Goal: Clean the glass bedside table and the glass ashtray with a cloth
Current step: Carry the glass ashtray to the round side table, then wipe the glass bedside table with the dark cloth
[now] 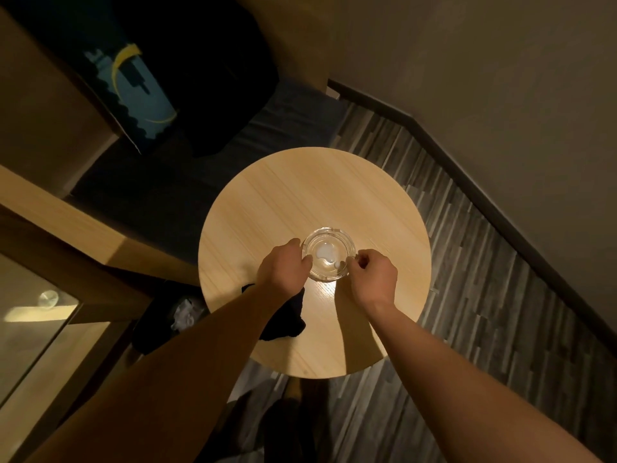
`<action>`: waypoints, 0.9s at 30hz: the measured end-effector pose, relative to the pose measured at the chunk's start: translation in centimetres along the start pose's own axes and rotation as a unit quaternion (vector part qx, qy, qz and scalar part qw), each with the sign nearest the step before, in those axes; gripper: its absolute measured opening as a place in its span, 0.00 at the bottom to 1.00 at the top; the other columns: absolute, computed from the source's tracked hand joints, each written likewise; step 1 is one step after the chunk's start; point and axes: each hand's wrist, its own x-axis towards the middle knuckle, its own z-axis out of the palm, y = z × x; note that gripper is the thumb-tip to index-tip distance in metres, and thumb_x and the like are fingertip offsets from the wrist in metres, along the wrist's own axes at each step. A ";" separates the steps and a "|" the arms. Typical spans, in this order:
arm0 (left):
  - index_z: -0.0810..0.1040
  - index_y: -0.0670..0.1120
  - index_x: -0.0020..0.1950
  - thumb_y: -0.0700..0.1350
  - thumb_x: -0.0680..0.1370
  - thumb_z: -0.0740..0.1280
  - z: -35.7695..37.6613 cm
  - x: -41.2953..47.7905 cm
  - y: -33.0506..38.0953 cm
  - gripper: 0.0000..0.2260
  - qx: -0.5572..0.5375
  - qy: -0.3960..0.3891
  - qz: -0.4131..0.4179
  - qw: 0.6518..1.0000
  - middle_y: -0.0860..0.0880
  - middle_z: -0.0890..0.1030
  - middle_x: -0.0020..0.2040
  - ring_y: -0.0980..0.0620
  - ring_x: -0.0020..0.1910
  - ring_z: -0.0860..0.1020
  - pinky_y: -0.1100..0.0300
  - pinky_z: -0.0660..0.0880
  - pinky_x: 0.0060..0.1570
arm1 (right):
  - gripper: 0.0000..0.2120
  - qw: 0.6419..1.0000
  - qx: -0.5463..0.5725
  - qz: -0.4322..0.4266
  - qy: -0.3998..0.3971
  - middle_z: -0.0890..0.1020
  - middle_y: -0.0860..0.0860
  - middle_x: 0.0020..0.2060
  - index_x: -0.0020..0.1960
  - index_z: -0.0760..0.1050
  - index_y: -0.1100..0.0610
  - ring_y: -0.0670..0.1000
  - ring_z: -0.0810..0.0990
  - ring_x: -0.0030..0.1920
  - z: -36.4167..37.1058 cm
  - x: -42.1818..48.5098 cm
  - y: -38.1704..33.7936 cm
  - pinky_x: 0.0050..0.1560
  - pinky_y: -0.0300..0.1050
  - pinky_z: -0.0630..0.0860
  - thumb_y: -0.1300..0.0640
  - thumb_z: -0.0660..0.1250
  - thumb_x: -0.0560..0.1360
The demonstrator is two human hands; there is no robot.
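A clear glass ashtray (329, 253) with a pale patch in its bowl sits near the middle of a round, light wood-look table (334, 195). My left hand (283, 265) grips the ashtray's left rim. My right hand (374, 272) pinches its right rim with thumb and fingers curled. A dark cloth (287, 319) lies crumpled on the table under my left forearm, partly hidden by it.
A dark bin (170, 317) with crumpled paper stands left of the table. Behind it is a dark seat (233, 135) with a bag. A glass-topped surface (30, 315) is at far left. Striped flooring and a wall run along the right.
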 end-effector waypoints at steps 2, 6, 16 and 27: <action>0.69 0.41 0.76 0.52 0.84 0.63 -0.7 -0.6 -0.5 0.24 -0.025 0.014 -0.001 1.000 0.41 0.83 0.61 0.41 0.63 0.80 0.47 0.76 0.65 | 0.11 1.000 0.013 0.011 0.014 0.84 0.57 0.42 0.53 0.81 0.63 0.57 0.81 0.44 -0.4 -0.7 0.1 0.48 0.50 0.77 0.56 0.68 0.78; 0.74 0.40 0.73 0.50 0.83 0.67 -2.3 -2.8 -2.8 0.22 -0.068 0.094 0.014 0.993 0.42 0.83 0.58 0.44 0.61 0.80 0.54 0.74 0.62 | 0.13 0.999 0.037 0.022 0.024 0.83 0.52 0.43 0.57 0.81 0.59 0.54 0.81 0.44 -0.8 -4.0 -0.1 0.49 0.50 0.79 0.52 0.68 0.79; 0.76 0.38 0.68 0.50 0.79 0.72 -1.6 -7.5 -8.7 0.23 -0.079 0.053 -0.072 0.993 0.37 0.78 0.60 0.39 0.59 0.78 0.47 0.77 0.60 | 0.18 0.986 -0.002 0.036 -0.164 0.81 0.51 0.36 0.41 0.78 0.57 0.50 0.78 0.37 4.2 -9.5 -2.1 0.34 0.44 0.69 0.42 0.71 0.75; 0.76 0.41 0.63 0.43 0.83 0.66 -0.1 -7.7 -8.0 0.10 -0.113 0.037 -0.138 0.983 0.41 0.82 0.58 0.41 0.58 0.81 0.48 0.79 0.59 | 0.06 0.984 0.003 0.057 -0.170 0.80 0.53 0.38 0.44 0.76 0.60 0.53 0.77 0.40 6.9 -9.0 -1.5 0.38 0.45 0.71 0.58 0.72 0.76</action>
